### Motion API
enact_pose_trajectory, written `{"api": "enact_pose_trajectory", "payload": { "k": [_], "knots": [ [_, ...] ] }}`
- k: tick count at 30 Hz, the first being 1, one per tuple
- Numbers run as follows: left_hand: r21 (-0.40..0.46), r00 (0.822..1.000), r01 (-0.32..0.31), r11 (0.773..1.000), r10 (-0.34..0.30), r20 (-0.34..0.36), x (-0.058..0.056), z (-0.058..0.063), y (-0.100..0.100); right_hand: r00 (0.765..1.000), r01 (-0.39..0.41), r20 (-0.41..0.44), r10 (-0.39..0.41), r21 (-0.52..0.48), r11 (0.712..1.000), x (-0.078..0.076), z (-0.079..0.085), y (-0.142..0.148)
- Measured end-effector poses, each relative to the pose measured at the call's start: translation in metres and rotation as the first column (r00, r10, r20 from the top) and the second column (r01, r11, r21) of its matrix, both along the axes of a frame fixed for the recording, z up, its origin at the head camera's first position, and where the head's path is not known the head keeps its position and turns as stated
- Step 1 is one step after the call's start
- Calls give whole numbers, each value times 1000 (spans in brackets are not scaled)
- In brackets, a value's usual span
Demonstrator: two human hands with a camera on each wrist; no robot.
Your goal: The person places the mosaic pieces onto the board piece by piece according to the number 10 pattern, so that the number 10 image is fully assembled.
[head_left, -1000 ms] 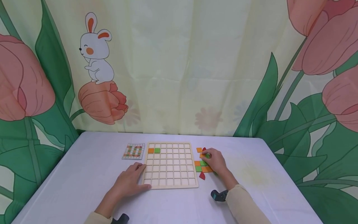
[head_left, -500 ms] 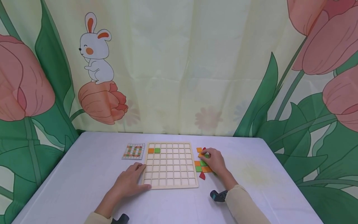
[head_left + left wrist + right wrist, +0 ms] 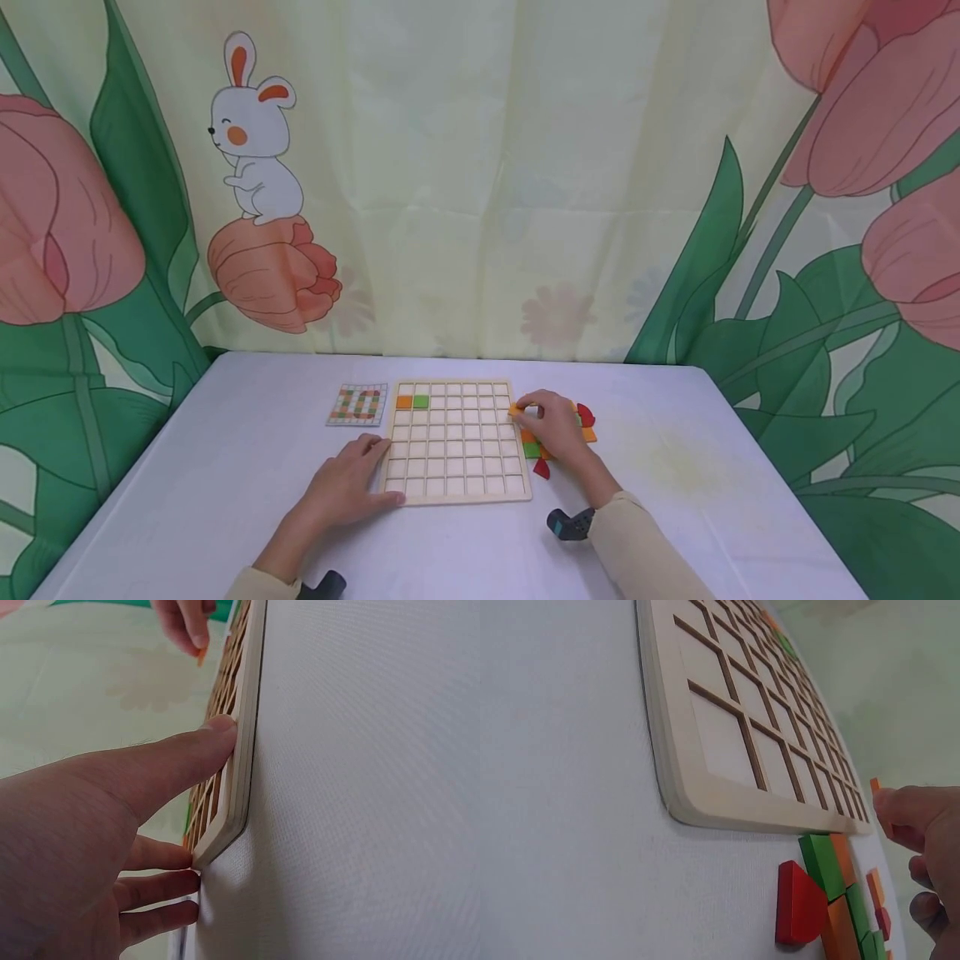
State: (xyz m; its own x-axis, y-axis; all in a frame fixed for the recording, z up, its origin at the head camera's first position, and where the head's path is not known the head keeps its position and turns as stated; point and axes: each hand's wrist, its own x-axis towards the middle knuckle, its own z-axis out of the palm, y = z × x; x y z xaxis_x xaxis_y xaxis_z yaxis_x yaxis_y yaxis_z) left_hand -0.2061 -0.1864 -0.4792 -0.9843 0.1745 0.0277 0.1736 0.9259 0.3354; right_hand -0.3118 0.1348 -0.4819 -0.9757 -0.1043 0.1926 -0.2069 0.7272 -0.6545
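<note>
A wooden grid board (image 3: 461,457) lies on the table, with an orange square tile (image 3: 404,402) and a green square tile (image 3: 421,402) side by side in cells near its far left corner. My left hand (image 3: 341,485) rests at the board's near left corner. Its straight thumb (image 3: 187,754) lies on the near rim, and its fingertips touch the left side. Between thumb and fingers, my right hand (image 3: 557,423) pinches an orange tile (image 3: 514,410) above the board's right edge. In the right wrist view this tile (image 3: 876,785) is partly hidden by the thumb.
A pattern card (image 3: 357,405) lies left of the board. Right of it are several loose green, orange and red pieces, among them a red rounded piece (image 3: 542,469) and a green tile (image 3: 532,451); my right hand hides some. A printed curtain (image 3: 450,208) hangs behind the table.
My right hand has lifted an orange tile from the loose pieces and moved left to the board's right edge, uncovering pieces behind it. My left hand stays in place.
</note>
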Motion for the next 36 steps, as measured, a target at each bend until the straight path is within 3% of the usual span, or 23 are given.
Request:
{"api": "enact_pose_trajectory", "payload": {
  "k": [22, 29, 36],
  "knots": [
    [7, 1000, 0, 1000, 1, -23, -3, 6, 1, 997, -76, -26, 76, 1, 997, -6, 4, -33],
    [11, 1000, -5, 1000, 5, 8, 0, 0, 0, 994, -105, 37, 106, -40, 994, -1, -2, -46],
    [9, 1000, -1, 1000, 1, -5, 1, 0, 1, 989, -147, -13, 147, -20, 989, -3, -6, -56]
  ]
}}
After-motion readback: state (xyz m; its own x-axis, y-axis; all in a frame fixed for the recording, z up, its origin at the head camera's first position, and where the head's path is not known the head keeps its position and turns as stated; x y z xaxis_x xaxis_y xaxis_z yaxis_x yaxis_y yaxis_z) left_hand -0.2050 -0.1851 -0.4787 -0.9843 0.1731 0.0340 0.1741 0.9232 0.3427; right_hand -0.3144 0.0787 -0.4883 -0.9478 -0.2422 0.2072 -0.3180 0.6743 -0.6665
